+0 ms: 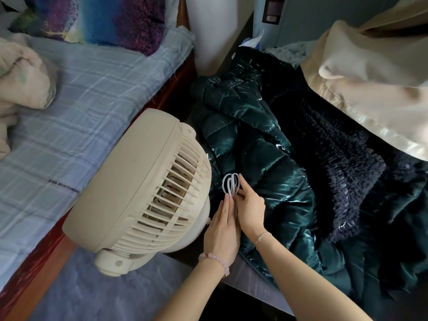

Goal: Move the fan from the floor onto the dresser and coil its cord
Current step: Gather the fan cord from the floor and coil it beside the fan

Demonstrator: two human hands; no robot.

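A cream round fan [139, 188] stands at centre left, its slatted back grille turned to the right and its base [115, 262] at the bottom. Just right of the grille, a thin white cord [229, 185] is gathered into several small loops. My left hand [222, 230] and my right hand [249, 209] meet there, fingers pressed together around the bottom of the loops. Both hands hover over a shiny dark green puffer jacket [266, 158]. The dresser top itself is hidden under the clothes.
A bed with a pale blue checked sheet [69, 112] and a red wooden frame lies to the left. A dark fleecy garment [342, 158] and a cream pillow [370, 84] lie to the right. Lilac floor covering [92, 295] shows below the fan.
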